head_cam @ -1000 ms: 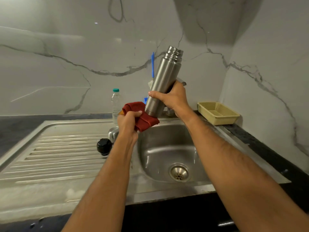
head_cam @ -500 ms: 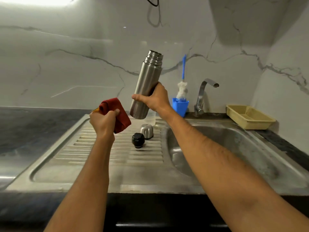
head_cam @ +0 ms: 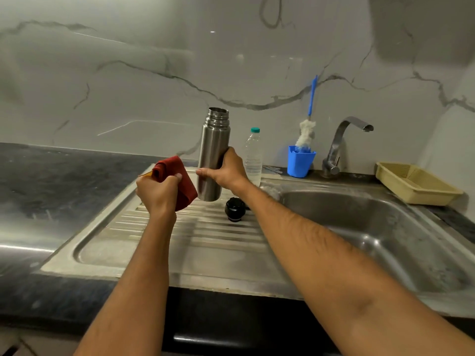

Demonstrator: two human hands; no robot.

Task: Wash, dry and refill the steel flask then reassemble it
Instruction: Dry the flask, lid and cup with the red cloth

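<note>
My right hand (head_cam: 227, 171) grips the steel flask (head_cam: 213, 150) around its lower half. The flask is upright and uncapped, its base at or just above the ribbed drainboard (head_cam: 159, 242). My left hand (head_cam: 156, 192) grips a folded red cloth (head_cam: 177, 178) just left of the flask, apart from it. The black stopper (head_cam: 234, 209) lies on the drainboard right of the flask's base. The steel cup lid is hidden behind my right arm.
A clear water bottle (head_cam: 253, 155) with a teal cap stands behind my right hand. A blue cup (head_cam: 299, 163) holds a bottle brush (head_cam: 307, 127). The tap (head_cam: 339, 142) rises behind the sink basin (head_cam: 359, 227). A yellow basket (head_cam: 413, 183) sits at right.
The flask went from tilted over the sink basin to upright and lower over the drainboard. The red cloth came off the flask's base and is held beside it.
</note>
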